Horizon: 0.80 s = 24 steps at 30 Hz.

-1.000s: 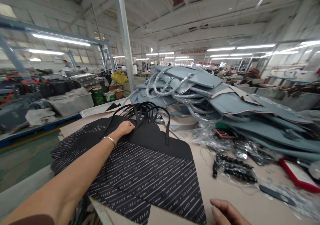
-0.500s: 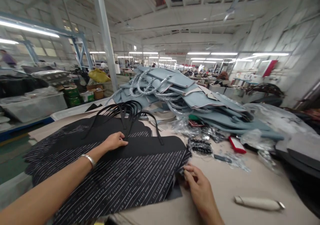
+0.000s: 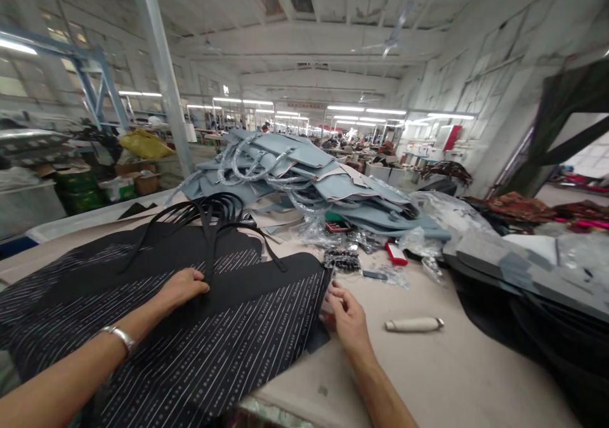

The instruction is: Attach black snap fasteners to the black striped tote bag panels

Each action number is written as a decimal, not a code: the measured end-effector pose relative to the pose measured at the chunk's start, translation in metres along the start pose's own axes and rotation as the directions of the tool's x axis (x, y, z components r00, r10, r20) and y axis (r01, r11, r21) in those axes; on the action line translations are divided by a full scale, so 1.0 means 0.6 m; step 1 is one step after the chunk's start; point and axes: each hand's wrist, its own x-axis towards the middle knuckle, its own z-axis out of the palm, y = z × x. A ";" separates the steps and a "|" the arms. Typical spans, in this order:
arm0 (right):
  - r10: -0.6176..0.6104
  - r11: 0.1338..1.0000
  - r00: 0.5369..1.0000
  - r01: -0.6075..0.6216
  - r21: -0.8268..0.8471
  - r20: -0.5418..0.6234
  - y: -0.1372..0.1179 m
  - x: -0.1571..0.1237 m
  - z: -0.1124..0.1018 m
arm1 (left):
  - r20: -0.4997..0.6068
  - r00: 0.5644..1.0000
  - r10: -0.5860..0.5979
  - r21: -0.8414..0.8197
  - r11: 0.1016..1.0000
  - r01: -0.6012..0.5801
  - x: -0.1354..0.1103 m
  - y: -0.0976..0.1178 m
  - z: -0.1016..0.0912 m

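Observation:
Black bag panels (image 3: 271, 301) with white diagonal lettering lie overlapped in front of me, with black strap handles (image 3: 209, 225) standing up behind. My left hand (image 3: 183, 288), with a silver bangle on its wrist, pinches the plain black upper band of the top panel near a handle. At that panel's right edge is my right hand (image 3: 349, 317), its fingers curled together; what lies between them is too small to make out. A pale, rod-like tool handle (image 3: 413, 324) lies on the table right of this hand.
Light blue bag pieces (image 3: 295, 162) with wrapped handles are heaped at the back. A red-and-white box (image 3: 396, 253), a black coiled bundle (image 3: 341, 260) and clear plastic scraps lie before them. Black bag pieces (image 3: 514, 301) lie on the right, on the beige table (image 3: 457, 377).
The view has swung right, so things sit further left and more black pieces show on the right. Both hands stay at the panel; the right hand's fingers have moved slightly up its edge.

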 end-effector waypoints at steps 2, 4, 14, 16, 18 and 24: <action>-0.203 0.965 0.978 0.207 -0.161 0.040 -0.007 -0.011 -0.011 | -0.048 0.997 0.062 0.044 0.997 -0.060 -0.009 0.000 -0.001; -0.362 0.820 0.911 0.412 -0.398 0.198 -0.010 -0.019 -0.018 | -0.063 0.988 0.141 0.073 0.988 -0.137 -0.018 0.005 -0.001; -0.332 0.531 0.908 0.405 -0.744 0.257 0.011 -0.013 -0.047 | 0.079 0.947 0.312 0.143 0.936 -0.321 -0.010 0.067 0.021; -0.318 0.548 0.918 0.383 -0.744 0.238 0.015 -0.010 -0.049 | 0.140 0.948 0.286 0.153 0.940 -0.306 0.002 0.077 0.022; -0.296 0.571 0.926 0.367 -0.734 0.233 0.019 -0.009 -0.045 | 0.211 0.947 0.241 0.167 0.946 -0.278 0.013 0.083 0.020; -0.233 0.667 0.936 0.351 -0.658 0.263 0.003 -0.022 -0.030 | 0.400 0.904 0.147 0.174 0.957 -0.233 0.026 0.083 0.006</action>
